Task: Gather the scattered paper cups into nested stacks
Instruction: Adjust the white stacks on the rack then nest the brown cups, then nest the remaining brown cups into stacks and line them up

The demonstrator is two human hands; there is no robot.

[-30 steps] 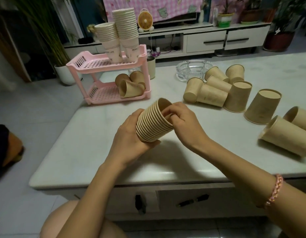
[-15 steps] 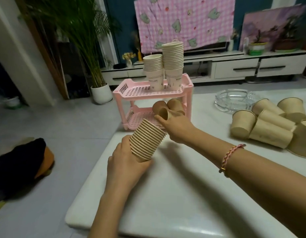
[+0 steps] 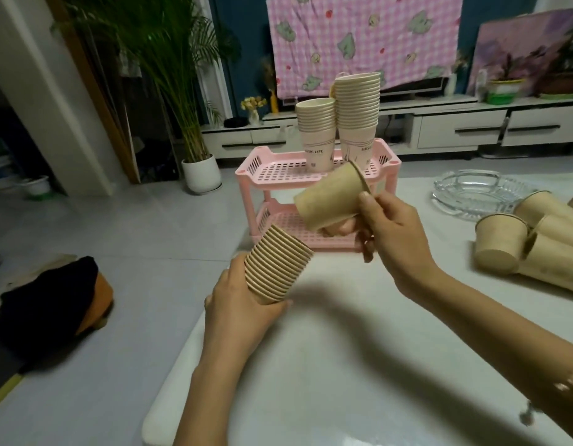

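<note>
My left hand (image 3: pixel 236 304) grips a nested stack of brown paper cups (image 3: pixel 277 263), tilted with its mouth up and to the right, above the white table's left edge. My right hand (image 3: pixel 388 233) pinches the rim of a single brown cup (image 3: pixel 330 196), held on its side above and right of the stack, its base pointing left. Several loose brown cups (image 3: pixel 517 243) lie at the table's right. Two tall stacks of white printed cups (image 3: pixel 339 123) stand on the top shelf of a pink rack (image 3: pixel 269 170).
A glass ashtray (image 3: pixel 475 191) sits behind the loose cups. The white table (image 3: pixel 327 381) ends at its left edge near my left arm. On the floor to the left lies a dark and orange item (image 3: pixel 53 300). A potted palm (image 3: pixel 198 169) stands beyond.
My right hand reached to the rack's lower shelf, lifted one brown cup out and brought it above the stack. My view swung left and up; the left hand keeps the stack.
</note>
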